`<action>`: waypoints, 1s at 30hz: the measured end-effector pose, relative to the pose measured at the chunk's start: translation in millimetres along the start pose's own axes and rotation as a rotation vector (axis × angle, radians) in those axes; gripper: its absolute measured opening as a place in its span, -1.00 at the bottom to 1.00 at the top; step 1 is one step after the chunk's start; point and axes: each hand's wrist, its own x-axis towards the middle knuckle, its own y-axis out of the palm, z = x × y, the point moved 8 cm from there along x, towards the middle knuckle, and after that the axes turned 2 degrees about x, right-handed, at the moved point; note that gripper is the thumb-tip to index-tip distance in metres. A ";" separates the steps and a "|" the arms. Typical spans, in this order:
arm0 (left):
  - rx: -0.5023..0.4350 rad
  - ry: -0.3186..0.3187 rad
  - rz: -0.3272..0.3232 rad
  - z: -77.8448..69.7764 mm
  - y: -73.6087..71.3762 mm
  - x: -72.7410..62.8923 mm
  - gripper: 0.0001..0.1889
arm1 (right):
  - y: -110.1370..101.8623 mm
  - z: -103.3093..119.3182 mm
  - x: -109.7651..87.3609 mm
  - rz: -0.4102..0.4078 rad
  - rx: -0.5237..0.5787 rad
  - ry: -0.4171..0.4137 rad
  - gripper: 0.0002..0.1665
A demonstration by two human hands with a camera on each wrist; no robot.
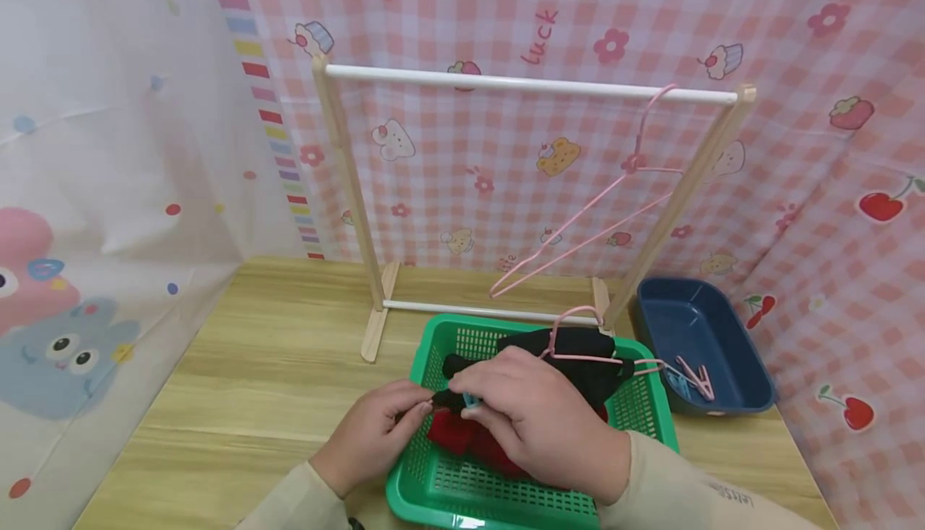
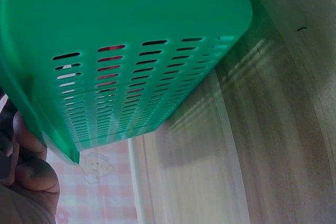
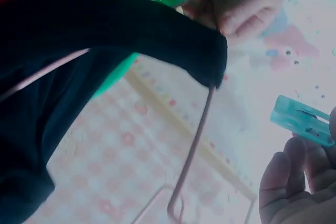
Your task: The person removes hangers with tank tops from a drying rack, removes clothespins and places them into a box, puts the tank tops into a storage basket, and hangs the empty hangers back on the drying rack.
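Note:
A black garment point(image 1: 594, 379) on a pink hanger point(image 3: 195, 140) lies over the green basket point(image 1: 531, 502). My left hand point(image 1: 376, 438) pinches the garment's narrow end between thumb and forefinger, near the basket's left rim. My right hand point(image 1: 538, 417) holds a teal clothespin point(image 3: 302, 120) just right of those fingertips. In the right wrist view the clothespin appears apart from the cloth. Red cloth point(image 1: 480, 443) lies in the basket under the black garment. The left wrist view mostly shows the basket's slotted side, with my left fingers at its rim.
A wooden rack with a white top bar point(image 1: 520, 84) stands behind the basket. Another pink hanger point(image 1: 578, 215) hangs at its right end. At the right, a dark blue tub point(image 1: 694, 313) contains pink and blue clothespins point(image 1: 695, 381). Patterned cloth surrounds the wooden table point(image 1: 238, 377).

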 end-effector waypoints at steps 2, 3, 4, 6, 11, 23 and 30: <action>-0.002 -0.012 -0.003 0.2 -0.1 -0.1 -0.82 | -9.1 -1.9 -4.1 -0.028 0.002 0.026 -0.70; 0.001 -0.011 -0.005 -0.2 -0.2 0.0 -0.82 | -13.7 -3.0 -6.4 -0.043 -0.003 0.037 -0.68; 0.006 -0.009 -0.008 -0.6 -0.4 0.1 -0.83 | -17.8 -5.4 -8.9 -0.048 -0.003 0.064 -0.67; 0.015 -0.007 -0.012 -1.1 -0.6 0.2 -0.83 | -26.6 -9.6 -14.2 -0.078 -0.012 0.088 -0.62; 0.017 -0.022 -0.009 0.7 -0.4 -0.2 -0.83 | -46.5 -24.0 -29.8 -0.167 -0.057 0.159 -0.52; 0.015 -0.028 -0.001 1.0 0.1 -0.2 -0.82 | -86.2 -51.2 -69.1 -0.324 -0.140 0.318 -0.34; 0.028 -0.009 -0.009 0.1 0.1 0.2 -0.82 | -109.9 -68.7 -97.6 -0.432 -0.210 0.404 -0.45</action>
